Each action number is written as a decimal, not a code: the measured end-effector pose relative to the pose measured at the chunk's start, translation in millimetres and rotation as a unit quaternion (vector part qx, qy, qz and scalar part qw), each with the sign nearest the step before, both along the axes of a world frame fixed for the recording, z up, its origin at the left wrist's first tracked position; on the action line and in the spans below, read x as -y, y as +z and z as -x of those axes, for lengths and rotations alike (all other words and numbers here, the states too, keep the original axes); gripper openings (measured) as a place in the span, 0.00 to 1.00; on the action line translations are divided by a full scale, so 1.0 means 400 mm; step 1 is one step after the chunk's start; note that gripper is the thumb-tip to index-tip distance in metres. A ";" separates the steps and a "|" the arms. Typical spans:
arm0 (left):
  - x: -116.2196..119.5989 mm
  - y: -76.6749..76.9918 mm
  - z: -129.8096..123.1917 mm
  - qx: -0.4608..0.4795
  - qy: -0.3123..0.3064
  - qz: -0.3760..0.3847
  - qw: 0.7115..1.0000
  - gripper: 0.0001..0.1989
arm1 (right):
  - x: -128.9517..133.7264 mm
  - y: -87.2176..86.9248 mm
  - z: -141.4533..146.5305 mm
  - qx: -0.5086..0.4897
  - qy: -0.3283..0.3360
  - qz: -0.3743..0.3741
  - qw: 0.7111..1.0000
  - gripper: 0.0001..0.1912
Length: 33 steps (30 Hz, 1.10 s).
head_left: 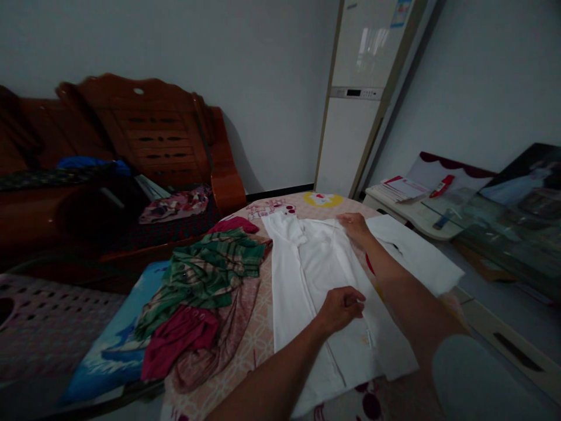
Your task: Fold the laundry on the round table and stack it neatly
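Note:
A white shirt (302, 292) lies spread lengthwise on the cloth-covered table (254, 345), a sleeve at its far left and a long crease down its front. My left hand (342, 307) is over the middle of its right part, fingers curled in a pinch on the fabric. Farther off, my right hand (354, 227) grips the shirt near its far right shoulder, with the fingertips partly hidden. Beside my right forearm lies another white piece of clothing (421, 257), flat at the table's right edge.
At left, a green plaid garment (210, 266) and a dark pink garment (182, 339) lie heaped beside a blue printed cushion (118, 333). A wooden sofa (153, 128) stands behind. A tall white cabinet air conditioner (350, 134) occupies the corner; a glass-topped stand (464, 213) is at right.

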<state>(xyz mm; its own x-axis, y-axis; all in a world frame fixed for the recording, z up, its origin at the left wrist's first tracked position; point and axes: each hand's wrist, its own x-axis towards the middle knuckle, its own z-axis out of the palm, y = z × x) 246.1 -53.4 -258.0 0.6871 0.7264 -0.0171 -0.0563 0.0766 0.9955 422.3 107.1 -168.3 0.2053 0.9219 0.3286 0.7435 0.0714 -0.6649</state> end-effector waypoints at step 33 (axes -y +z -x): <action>0.009 0.025 0.016 -0.129 0.069 -0.022 0.989 0.16 | 0.092 -0.044 0.054 -0.324 -0.089 0.089 0.937 0.03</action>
